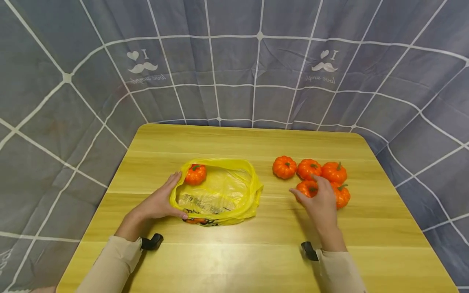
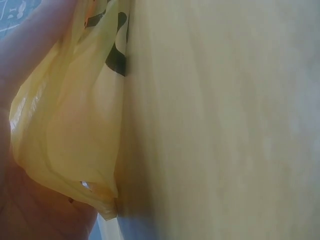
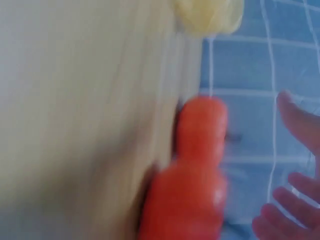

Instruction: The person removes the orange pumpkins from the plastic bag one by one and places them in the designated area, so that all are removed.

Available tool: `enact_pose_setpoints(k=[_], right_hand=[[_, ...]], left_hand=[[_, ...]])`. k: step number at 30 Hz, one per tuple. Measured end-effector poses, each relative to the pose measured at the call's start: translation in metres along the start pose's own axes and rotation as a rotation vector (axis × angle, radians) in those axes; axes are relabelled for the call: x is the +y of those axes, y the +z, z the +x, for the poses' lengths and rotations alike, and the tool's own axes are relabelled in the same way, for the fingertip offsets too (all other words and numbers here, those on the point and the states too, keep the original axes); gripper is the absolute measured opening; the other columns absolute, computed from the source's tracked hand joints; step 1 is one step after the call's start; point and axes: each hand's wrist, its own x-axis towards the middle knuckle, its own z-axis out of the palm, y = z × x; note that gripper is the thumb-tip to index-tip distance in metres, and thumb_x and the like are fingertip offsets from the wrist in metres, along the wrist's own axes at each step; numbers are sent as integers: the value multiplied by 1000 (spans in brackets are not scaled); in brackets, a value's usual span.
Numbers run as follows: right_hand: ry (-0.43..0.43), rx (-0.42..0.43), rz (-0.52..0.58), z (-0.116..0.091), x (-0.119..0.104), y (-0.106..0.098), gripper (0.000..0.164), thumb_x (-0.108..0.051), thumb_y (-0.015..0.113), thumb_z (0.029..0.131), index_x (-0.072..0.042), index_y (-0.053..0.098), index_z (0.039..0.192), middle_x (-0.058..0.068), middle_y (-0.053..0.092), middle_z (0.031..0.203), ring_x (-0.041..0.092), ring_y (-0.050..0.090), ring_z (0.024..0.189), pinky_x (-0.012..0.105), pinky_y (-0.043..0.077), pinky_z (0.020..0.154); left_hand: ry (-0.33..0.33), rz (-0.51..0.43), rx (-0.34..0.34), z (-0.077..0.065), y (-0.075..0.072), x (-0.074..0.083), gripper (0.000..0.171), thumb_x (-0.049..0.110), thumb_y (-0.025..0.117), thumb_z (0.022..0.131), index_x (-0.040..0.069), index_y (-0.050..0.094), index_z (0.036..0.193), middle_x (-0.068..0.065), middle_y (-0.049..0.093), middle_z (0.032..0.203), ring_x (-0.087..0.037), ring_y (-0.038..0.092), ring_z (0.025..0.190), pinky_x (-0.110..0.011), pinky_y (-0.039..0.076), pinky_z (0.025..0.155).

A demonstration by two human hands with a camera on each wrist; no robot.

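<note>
A yellow plastic bag (image 1: 253, 191) sits on the table with its mouth spread wide. One small orange pumpkin (image 1: 195, 174) lies inside it, at the back left. My left hand (image 1: 159, 202) holds the bag's left side, thumb at the front and fingers behind; the left wrist view shows the thin plastic (image 2: 75, 130) against the palm. On the right, my right hand (image 1: 322, 205) hovers over a group of small orange pumpkins, thumb and fingers spread apart. Beneath it is a front pumpkin (image 1: 305, 188), partly covered. The right wrist view shows blurred pumpkins (image 3: 185, 200) apart from the fingers.
Behind the right hand stand a left pumpkin (image 1: 284, 167), a middle one (image 1: 307, 167) and a right one (image 1: 334, 172); another (image 1: 342, 196) sits at the front right. The wooden table (image 1: 234, 260) ends at a grey checked curtain (image 1: 234, 61).
</note>
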Motion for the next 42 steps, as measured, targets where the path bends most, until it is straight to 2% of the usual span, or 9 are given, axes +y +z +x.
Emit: enact_pose_setpoints(k=[3,6,11,16,21,27,34,42], right_hand=[[-22,-39,46,5,-18,13,76,-29,96,68,7,61,125,23,61,122,41,56,113,54,45,97],[-40,-116,99,9,-39,31,76,-32,95,70,4,62,129,21,61,126,40,56,116,54,45,99],[-26,-297,187,10,-74,67,76,-38,92,73,-2,63,133,15,62,130,37,58,116,51,48,97],[10,-468,277,9,-103,108,79,-42,89,75,-4,60,138,13,60,133,35,59,118,46,51,97],[8,-572,260,6,-125,139,82,-44,88,76,-4,57,141,16,59,136,35,59,119,46,51,96],[-18,-603,260,6,-144,163,85,-47,85,79,-2,54,144,17,59,138,33,59,120,45,50,98],[34,-581,242,5,-152,182,81,-42,87,79,2,56,140,17,60,137,31,56,126,41,46,104],[58,-538,253,6,-161,198,66,-42,85,81,0,67,129,12,71,119,22,67,108,33,55,89]], left_hand=[[0,-3,-3,2,0,0,142,45,95,64,5,1,162,-24,-2,166,-44,-2,150,-66,13,114],[-3,-3,-3,4,0,0,142,46,95,64,5,2,162,-22,0,166,-43,-1,151,-65,13,115],[0,-2,-13,10,3,2,143,50,95,63,5,1,162,-20,2,166,-42,6,151,-60,16,117],[-20,27,-14,14,3,6,143,51,94,63,3,3,161,-25,8,164,-44,13,149,-59,19,116],[-34,73,-27,13,1,11,138,51,94,64,-2,10,160,-30,15,161,-48,16,147,-61,22,115],[-43,91,-29,14,0,13,137,53,93,64,-2,12,160,-30,17,161,-47,17,147,-61,23,114],[-42,60,-33,13,3,12,138,53,93,64,-1,10,160,-27,15,163,-47,14,148,-62,22,114],[-51,45,-22,10,2,12,138,50,94,64,-2,10,160,-27,16,163,-46,14,148,-62,22,114]])
